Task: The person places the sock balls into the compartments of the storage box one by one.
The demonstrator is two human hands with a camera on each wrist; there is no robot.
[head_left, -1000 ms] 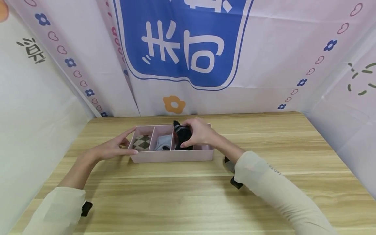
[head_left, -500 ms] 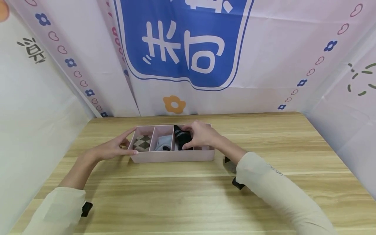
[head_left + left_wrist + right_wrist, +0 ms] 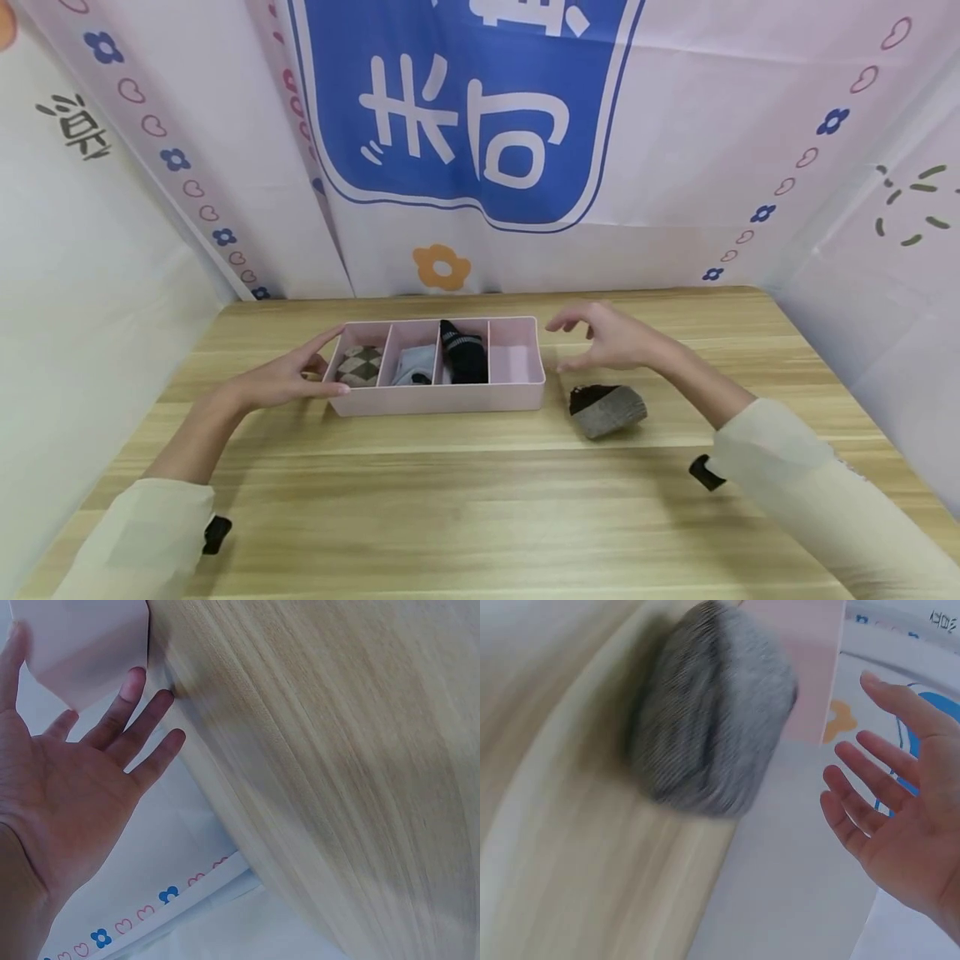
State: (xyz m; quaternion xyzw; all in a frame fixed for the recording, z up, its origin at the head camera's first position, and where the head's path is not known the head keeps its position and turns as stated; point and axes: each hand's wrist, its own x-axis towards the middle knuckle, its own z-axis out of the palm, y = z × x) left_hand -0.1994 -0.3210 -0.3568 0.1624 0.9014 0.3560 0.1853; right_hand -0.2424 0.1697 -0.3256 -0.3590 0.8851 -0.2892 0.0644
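A pink divided storage box (image 3: 438, 402) lies lengthwise near the back of the table. My left hand (image 3: 277, 383) holds its left end, thumb at the front corner and index finger at the back one, other fingers spread in the left wrist view. Three compartments contain folded socks: an argyle pair (image 3: 362, 367), a light blue-grey pair (image 3: 415, 367) and a black pair with pale stripes (image 3: 465, 357). The rightmost compartment (image 3: 513, 354) is bare. Right of the box, my right hand (image 3: 611, 337) hovers with loosely bent fingers, holding nothing. Below it lies a folded grey-and-black sock pair (image 3: 609, 412).
The wooden table (image 3: 480, 500) runs up to a printed cloth backdrop (image 3: 637, 258) behind the box. White cloth walls (image 3: 97, 275) stand at both sides. A black strap piece (image 3: 707, 472) shows at my right sleeve.
My right hand has let go of the black socks in the third compartment and moved right, out of the box. The grey sock pair has come into full view. My left hand stays put.
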